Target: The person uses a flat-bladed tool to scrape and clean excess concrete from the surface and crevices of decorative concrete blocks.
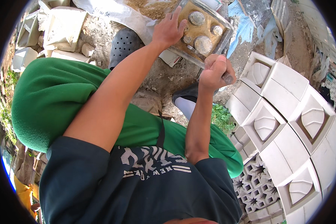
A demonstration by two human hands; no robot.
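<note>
while pressing flat on the sandy top of the square metal block mould (203, 28), spreading the left hand (168, 30) open, fingers splayed, palm down on its near-left corner, gripping nothing. closing the right hand (214, 71) in a tight fist around a short dark metal handle (227, 77) at the mould's lower edge, just beside the frame. sitting on bare dirt beyond the knees, between a dark perforated clog (124, 44) and pale blue sheeting (246, 26). looking already filled: brownish mix lying level with the rim, three round grey studs (196, 18) poking through; not yet lifted or turned out, so releasing the block probably remaining. lying to the right, roughly seven finished pale cast blocks (284, 112) with recessed leaf shapes, packed touching in rows; below those, a stack of star-patterned lattice blocks (256, 186), number unclear. resting behind, a white sack (112, 11) of sandy mix.
</note>
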